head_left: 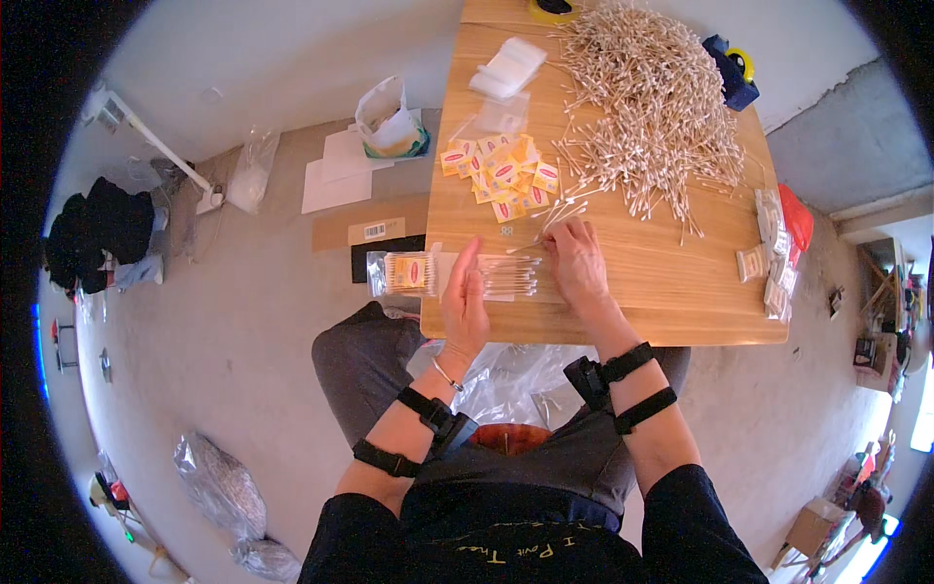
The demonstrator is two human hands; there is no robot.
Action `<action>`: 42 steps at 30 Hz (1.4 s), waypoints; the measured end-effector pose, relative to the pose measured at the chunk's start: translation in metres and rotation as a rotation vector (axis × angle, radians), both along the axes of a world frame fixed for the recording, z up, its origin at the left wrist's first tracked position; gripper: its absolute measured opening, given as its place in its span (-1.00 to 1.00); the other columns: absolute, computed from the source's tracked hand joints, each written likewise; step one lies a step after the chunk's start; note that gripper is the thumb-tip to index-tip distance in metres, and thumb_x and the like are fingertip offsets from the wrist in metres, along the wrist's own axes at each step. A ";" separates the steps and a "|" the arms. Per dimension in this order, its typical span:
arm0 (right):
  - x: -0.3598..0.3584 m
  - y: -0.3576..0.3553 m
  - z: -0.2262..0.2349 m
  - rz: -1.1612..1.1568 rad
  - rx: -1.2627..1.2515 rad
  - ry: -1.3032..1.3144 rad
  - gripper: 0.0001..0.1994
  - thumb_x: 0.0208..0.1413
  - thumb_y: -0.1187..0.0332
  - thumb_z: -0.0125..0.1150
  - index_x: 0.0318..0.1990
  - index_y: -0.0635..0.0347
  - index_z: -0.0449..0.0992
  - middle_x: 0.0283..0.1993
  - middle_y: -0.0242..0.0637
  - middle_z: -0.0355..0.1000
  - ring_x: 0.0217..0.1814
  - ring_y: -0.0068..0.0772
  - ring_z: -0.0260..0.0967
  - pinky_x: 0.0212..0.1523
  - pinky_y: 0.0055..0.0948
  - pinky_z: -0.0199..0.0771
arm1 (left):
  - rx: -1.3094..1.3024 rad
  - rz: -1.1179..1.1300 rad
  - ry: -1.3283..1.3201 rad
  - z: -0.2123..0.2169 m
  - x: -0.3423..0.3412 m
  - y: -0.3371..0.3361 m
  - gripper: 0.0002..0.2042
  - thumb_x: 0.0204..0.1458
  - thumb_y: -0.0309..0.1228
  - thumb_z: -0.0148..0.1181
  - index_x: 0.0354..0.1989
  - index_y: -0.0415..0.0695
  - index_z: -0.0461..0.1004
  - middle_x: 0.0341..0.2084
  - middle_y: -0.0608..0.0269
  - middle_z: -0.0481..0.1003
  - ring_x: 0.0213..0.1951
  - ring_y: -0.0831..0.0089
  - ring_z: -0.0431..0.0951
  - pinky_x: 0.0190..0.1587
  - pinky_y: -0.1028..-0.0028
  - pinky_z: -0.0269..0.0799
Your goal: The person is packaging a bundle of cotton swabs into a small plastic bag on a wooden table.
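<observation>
Clock centred on the row of cotton swabs (516, 276), 12 pointing away from the wearer. At 9, a clear packet (409, 273) of swabs with a yellow label, sticking out past the table edge (424, 326). Closer in at 9, left hand (465, 300): fingers straight and together, edge-on by the row's left end, nothing visibly gripped; contact unclear. Row itself: swabs side by side, sticks running left-right, tips at 3. At 12, yellow cards (504, 175) in a loose heap. Between 2 and 3, right hand (578, 261): fingers curled over a few swabs, can't tell if pinching. At 1, the big swab pile (652, 102), tangled. Far out at 3, small packets (773, 255). Handling, my read: near weightless, thin sticks, snap if bent, roll easily, soft tips crush or soil. Hold mid-stick, light pinch; square up ends with a flat hand.
</observation>
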State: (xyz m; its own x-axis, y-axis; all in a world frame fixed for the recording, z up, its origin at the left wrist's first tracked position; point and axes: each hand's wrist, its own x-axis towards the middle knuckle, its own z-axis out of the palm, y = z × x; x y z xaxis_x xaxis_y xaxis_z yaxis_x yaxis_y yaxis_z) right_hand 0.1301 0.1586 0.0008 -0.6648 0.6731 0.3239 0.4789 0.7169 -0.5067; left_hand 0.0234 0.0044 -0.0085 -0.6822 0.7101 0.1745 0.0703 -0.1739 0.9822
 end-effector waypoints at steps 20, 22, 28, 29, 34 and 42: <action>0.024 -0.029 0.036 -0.003 -1.442 0.636 -0.80 0.27 0.44 0.03 -0.04 0.34 0.45 -0.29 -0.36 0.42 -0.31 -0.60 0.34 -0.28 -0.58 0.43 | -0.015 -0.010 -0.001 0.002 -0.001 0.000 -0.60 0.31 -0.40 -0.20 0.24 -0.35 0.21 0.20 0.04 0.30 0.25 0.32 0.26 0.29 0.44 0.09; 0.031 -0.031 0.040 0.042 -1.568 0.728 -0.78 0.27 0.45 0.03 0.00 0.34 0.44 -0.28 -0.36 0.43 -0.30 -0.58 0.35 -0.26 -0.58 0.45 | -0.088 0.002 0.089 0.001 -0.001 0.001 -0.61 0.29 -0.43 -0.20 0.24 -0.34 0.22 0.20 0.05 0.31 0.25 0.33 0.27 0.28 0.44 0.10; 0.042 -0.036 0.052 0.129 -1.711 0.804 -0.85 0.27 0.43 0.02 -0.11 0.29 0.45 -0.26 -0.32 0.44 -0.27 -0.52 0.40 -0.20 -0.55 0.50 | -0.024 -0.002 0.043 -0.001 -0.001 0.003 -0.62 0.28 -0.45 -0.19 0.23 -0.33 0.24 0.20 0.06 0.32 0.24 0.33 0.27 0.28 0.41 0.10; 0.043 -0.036 0.054 0.118 -1.727 0.814 -0.87 0.27 0.43 0.01 -0.15 0.27 0.45 -0.26 -0.31 0.44 -0.27 -0.51 0.40 -0.20 -0.53 0.50 | -0.022 -0.007 0.045 -0.001 -0.001 0.002 -0.62 0.28 -0.45 -0.19 0.23 -0.33 0.24 0.20 0.06 0.32 0.24 0.33 0.27 0.28 0.41 0.10; 0.051 -0.035 0.058 0.074 -1.798 0.884 -0.88 0.25 0.44 -0.02 -0.20 0.26 0.44 -0.26 -0.27 0.45 -0.27 -0.44 0.42 -0.22 -0.46 0.52 | -0.054 -0.003 0.065 -0.001 -0.001 0.002 -0.62 0.28 -0.43 -0.17 0.22 -0.34 0.24 0.20 0.04 0.32 0.25 0.31 0.27 0.29 0.40 0.10; 0.061 -0.030 0.049 0.135 -1.955 0.997 -0.88 0.18 0.45 0.00 -0.27 0.26 0.47 -0.31 -0.28 0.44 -0.29 -0.39 0.40 -0.23 -0.43 0.49 | -0.113 0.017 0.178 -0.010 -0.006 0.000 -0.59 0.31 -0.31 -0.16 0.20 -0.34 0.28 0.19 0.06 0.34 0.23 0.29 0.30 0.30 0.39 0.09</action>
State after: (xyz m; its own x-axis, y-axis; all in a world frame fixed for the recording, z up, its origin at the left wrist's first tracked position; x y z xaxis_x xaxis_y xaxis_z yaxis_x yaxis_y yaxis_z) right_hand 0.1910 0.1283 0.0501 -0.8171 0.4643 -0.3417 -0.3168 -0.8568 -0.4068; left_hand 0.0176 0.0049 -0.0181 -0.6594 0.7209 0.2133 0.2466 -0.0606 0.9672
